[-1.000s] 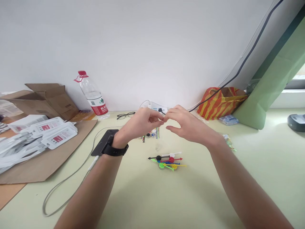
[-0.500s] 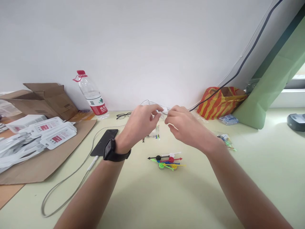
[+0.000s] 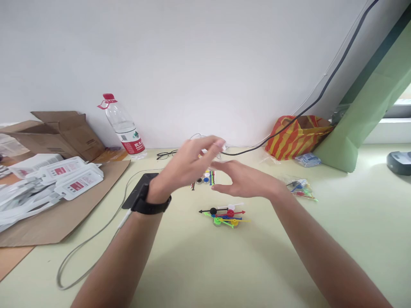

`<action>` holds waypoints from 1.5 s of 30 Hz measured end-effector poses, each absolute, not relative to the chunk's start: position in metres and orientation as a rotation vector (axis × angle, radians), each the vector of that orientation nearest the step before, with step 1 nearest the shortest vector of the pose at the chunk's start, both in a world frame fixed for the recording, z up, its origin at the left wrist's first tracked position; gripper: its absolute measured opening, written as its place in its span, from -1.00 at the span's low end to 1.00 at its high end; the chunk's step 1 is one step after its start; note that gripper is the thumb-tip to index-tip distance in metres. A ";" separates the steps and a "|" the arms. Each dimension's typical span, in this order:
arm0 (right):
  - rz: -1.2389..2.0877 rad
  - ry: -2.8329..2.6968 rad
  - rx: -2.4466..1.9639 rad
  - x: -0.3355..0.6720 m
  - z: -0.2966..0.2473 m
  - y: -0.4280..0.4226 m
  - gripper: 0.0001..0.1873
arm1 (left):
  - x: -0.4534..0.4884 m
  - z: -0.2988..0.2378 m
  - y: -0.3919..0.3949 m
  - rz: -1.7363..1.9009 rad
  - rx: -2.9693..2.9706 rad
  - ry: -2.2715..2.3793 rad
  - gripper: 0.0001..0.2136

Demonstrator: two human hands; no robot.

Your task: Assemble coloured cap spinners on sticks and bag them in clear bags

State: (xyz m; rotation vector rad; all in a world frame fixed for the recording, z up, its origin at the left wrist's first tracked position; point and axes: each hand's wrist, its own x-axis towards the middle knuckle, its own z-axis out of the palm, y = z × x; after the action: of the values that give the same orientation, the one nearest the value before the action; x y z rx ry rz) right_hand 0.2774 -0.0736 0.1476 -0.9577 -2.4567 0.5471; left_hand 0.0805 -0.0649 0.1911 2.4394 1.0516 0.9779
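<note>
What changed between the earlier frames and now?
The right hand has moved lower in view and toward the left hand, its thumb and fingers spread wider. Whether anything was taken or let go, I can't tell. The arrow-shaped pieces and bottle stayed put.

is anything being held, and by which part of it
It can't be told: the left hand and right hand are close together, but no held thing shows clearly.
</note>
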 end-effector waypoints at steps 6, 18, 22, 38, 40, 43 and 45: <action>1.281 -2.150 -0.643 0.295 0.151 -0.053 -0.26 | 0.045 0.191 -0.037 0.900 2.476 1.183 -0.55; 1.495 -1.953 -0.522 0.318 0.150 -0.040 -0.23 | 0.019 0.191 -0.027 1.015 2.353 1.166 -0.67; 1.513 -1.996 -0.526 0.317 0.151 -0.042 -0.28 | 0.027 0.191 -0.031 1.046 2.310 1.101 -0.67; 1.334 -2.221 -0.353 0.303 0.148 -0.045 0.18 | 0.059 0.200 -0.058 1.075 2.390 0.941 -0.75; 1.343 -2.201 -0.300 0.300 0.149 -0.046 0.18 | 0.060 0.201 -0.060 1.076 2.408 0.951 -0.75; 1.446 -2.162 -0.324 0.297 0.151 -0.048 0.25 | 0.060 0.202 -0.060 1.093 2.411 0.959 -0.71; 1.520 -2.120 -0.354 0.296 0.151 -0.048 0.30 | 0.058 0.202 -0.058 1.099 2.391 0.970 -0.67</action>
State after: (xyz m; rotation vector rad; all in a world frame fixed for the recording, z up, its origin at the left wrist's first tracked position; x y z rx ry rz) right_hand 0.2959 -0.0482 0.1507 -0.3538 -2.1199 1.5197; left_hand 0.0583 -0.0582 0.2017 2.3906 0.9702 1.0994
